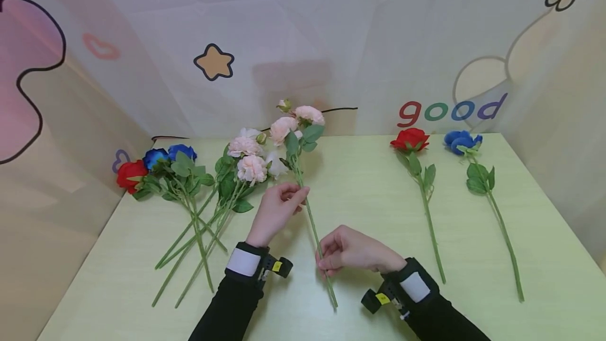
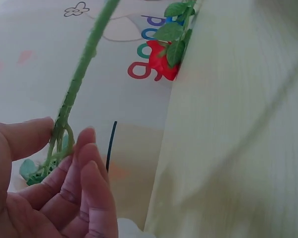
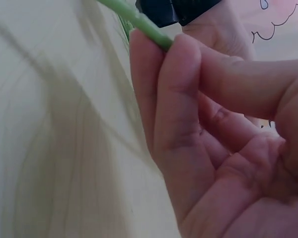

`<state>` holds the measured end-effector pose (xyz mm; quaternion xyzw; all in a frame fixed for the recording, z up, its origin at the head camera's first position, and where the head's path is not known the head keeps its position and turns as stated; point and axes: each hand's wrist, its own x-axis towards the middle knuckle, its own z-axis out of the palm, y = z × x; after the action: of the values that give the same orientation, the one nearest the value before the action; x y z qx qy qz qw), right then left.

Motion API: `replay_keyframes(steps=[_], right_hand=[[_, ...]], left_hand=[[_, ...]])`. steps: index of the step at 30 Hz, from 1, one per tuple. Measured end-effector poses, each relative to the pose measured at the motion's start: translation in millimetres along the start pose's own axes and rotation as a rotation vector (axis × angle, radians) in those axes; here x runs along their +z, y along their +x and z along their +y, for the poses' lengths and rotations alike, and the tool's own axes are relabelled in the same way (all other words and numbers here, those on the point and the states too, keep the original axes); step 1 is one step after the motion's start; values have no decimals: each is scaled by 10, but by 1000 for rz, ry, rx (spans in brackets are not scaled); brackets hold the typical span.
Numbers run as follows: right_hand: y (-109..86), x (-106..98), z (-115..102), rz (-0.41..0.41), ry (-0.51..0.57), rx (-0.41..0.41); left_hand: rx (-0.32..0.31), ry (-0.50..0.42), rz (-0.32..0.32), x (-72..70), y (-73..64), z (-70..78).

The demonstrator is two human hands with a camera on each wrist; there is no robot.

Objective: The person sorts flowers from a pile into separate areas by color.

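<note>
A pale pink artificial flower (image 1: 310, 115) with several blooms is held tilted over the table, its green stem (image 2: 82, 69) running down toward the person. My left hand (image 1: 280, 209) pinches the stem just below the leaves, between thumb and fingers. Lower on the same stem (image 3: 139, 20), near its cut end, my right hand (image 1: 350, 250) pinches it with thumb and fingertips. Close to the left hand lie other pale pink flowers (image 1: 252, 169), their stems crossing those of the flowers beside them. In the left wrist view the blooms are mostly hidden behind the fingers.
At the left of the table (image 1: 379, 199) lie a red rose (image 1: 130, 176) and blue roses (image 1: 182, 150). On the right, another red rose (image 1: 410, 139) and a blue rose (image 1: 462, 142) lie apart. A printed cloth (image 1: 303, 30) hangs behind the table.
</note>
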<state>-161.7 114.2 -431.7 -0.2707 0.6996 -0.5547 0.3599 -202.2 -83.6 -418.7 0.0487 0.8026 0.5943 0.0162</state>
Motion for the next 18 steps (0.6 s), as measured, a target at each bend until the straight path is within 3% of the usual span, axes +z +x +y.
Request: replay_keyframes(steps=[7,13,18], right_hand=[[-7,-17,10,1,-21,21],[17,-39,15,99,25,9],[4,-84,-9,186,17,-25]], left_hand=[[-12,-101,-31,36,21,-5],[-29,-129,-80,105,9,-14],[10,-91,-120,161,-19,0]])
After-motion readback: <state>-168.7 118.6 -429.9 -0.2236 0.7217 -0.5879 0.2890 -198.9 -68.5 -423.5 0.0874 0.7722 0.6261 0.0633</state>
